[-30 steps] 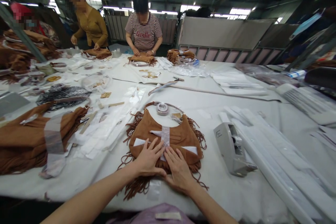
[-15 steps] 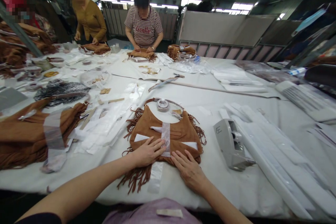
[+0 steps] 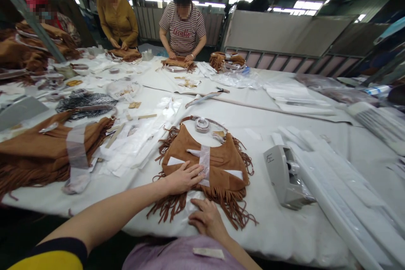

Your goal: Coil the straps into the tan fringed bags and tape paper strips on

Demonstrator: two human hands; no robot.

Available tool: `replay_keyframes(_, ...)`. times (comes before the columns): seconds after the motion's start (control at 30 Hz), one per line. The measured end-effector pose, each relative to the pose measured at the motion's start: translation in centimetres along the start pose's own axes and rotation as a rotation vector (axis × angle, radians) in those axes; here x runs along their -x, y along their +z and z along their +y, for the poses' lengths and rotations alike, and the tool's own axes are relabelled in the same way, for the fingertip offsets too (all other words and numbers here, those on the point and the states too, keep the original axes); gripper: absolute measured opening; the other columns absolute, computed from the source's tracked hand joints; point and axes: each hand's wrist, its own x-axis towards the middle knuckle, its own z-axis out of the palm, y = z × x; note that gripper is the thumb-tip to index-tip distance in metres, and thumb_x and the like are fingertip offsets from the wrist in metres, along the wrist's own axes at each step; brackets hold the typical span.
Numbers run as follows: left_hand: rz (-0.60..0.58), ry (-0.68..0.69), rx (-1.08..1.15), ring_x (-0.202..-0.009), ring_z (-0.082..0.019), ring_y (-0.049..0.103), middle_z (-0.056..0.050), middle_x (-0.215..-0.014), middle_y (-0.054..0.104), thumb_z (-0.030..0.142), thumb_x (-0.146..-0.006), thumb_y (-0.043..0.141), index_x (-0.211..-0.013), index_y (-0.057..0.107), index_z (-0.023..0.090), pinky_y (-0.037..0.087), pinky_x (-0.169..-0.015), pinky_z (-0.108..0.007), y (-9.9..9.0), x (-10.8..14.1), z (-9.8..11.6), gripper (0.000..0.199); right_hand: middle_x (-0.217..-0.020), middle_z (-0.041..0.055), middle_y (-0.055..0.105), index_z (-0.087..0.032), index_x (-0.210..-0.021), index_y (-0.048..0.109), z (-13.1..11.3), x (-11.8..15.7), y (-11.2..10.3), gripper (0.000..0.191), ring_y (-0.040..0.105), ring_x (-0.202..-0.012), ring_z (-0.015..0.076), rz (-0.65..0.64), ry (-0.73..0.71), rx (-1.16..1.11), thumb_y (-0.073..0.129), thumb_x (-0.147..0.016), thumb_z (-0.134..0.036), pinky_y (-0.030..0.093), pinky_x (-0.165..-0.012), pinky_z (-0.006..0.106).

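Fringed bag (image 3: pixel 179 145) near surface's (image 3: pixel 268 223) front edge seemed mid-wrapping: left hand (image 3: pixel 186 178) flat, empty; right hand (image 3: pixel 209 218) half-curled, grip unclear; strip (image 3: pixel 205 161) likely needed lifting next.

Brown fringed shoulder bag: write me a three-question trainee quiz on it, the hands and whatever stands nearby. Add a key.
1. Multiple choice. Where does the wearer's left hand rest?
A) On the strap
B) On the front of the brown fringed shoulder bag
C) In the wearer's lap

2. True or false: the wearer's right hand is closer than the left to the near edge of the white table.

3. Fill in the blank: as the wearer sees it, the grey tape dispenser stands to the ____ of the bag.

Key: 1. B; 2. True; 3. right
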Motion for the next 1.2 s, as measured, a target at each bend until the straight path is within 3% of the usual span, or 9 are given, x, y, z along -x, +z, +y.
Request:
replay_keyframes(0.03,0.005,-0.002,-0.002,-0.141,-0.029,0.018,-0.015,-0.153,0.023,0.023,-0.093,0.038,-0.145,0.025,0.019,0.019,-0.109,-0.058,0.0,0.0,0.0,0.054,-0.109,0.0026,0.066,-0.025,-0.079,0.067,-0.1,0.0,-0.1,0.003,0.058,-0.083,0.02,0.023,0.021,-0.021,0.069,-0.08,-0.025,0.043,-0.069,0.033)
replay_keyframes(0.17,0.013,-0.007,0.002,-0.141,-0.029,0.019,-0.015,-0.152,0.025,0.022,-0.094,0.034,-0.145,0.025,0.021,0.02,-0.108,-0.061,0.3,0.0,0.0,0.051,-0.086,0.0042,0.067,-0.019,-0.084,0.056,-0.7,-0.2,-1.1,0.017,0.06,-0.075,0.016,0.134,0.085,-0.135,0.043,-0.094,-0.021,0.046,-0.068,0.028)
replay_keyframes(0.4,0.004,-0.008,-0.005,-0.14,-0.029,0.02,-0.015,-0.152,0.025,0.02,-0.094,0.034,-0.144,0.027,0.022,0.019,-0.109,-0.06,0.1,0.0,-0.1,0.051,-0.077,0.0036,0.063,-0.019,-0.086,0.053,-1.0,0.7,-3.3,0.019,0.059,-0.07,0.0157,0.257,-0.035,-0.02,0.039,-0.097,-0.026,0.045,-0.065,0.027)
replay_keyframes(0.63,0.059,-0.024,-0.073,-0.142,-0.027,0.017,-0.014,-0.153,0.024,0.017,-0.093,0.032,-0.144,0.027,0.021,0.017,-0.11,-0.057,1.3,0.4,0.3,0.051,-0.061,-0.0016,0.058,-0.02,-0.077,0.051,-0.6,2.1,-0.9,0.03,0.053,-0.052,0.0118,0.382,-0.18,0.087,0.033,-0.1,-0.028,0.041,-0.054,0.025)
replay_keyframes(0.8,0.07,-0.024,-0.069,-0.142,-0.027,0.015,-0.014,-0.153,0.023,0.017,-0.094,0.031,-0.144,0.027,0.02,0.016,-0.11,-0.059,1.6,0.5,0.3,0.051,-0.066,0.0013,0.063,-0.022,-0.079,0.054,-0.7,2.3,0.6,0.029,0.058,-0.057,0.0155,0.366,-0.068,0.05,0.034,-0.099,-0.029,0.046,-0.055,0.027)
replay_keyframes(1.0,0.064,-0.023,-0.068,-0.143,-0.026,0.012,-0.012,-0.154,0.021,0.02,-0.093,0.035,-0.145,0.026,0.019,0.014,-0.111,-0.057,1.7,0.4,0.2,0.053,-0.06,-0.0024,0.061,-0.023,-0.087,0.057,0.3,3.4,2.3,0.03,0.056,-0.05,0.0131,0.381,-0.115,0.074,0.031,-0.1,-0.032,0.042,-0.053,0.026)
replay_keyframes(1.2,0.049,-0.03,-0.06,-0.143,-0.025,0.01,-0.011,-0.155,0.018,0.019,-0.094,0.031,-0.145,0.024,0.018,0.011,-0.111,-0.058,1.7,0.4,0.2,0.052,-0.064,-0.0031,0.063,-0.021,-0.098,0.054,1.2,4.3,4.3,0.027,0.052,-0.047,0.0112,0.307,-0.214,0.079,0.029,-0.101,-0.03,0.037,-0.053,0.026)
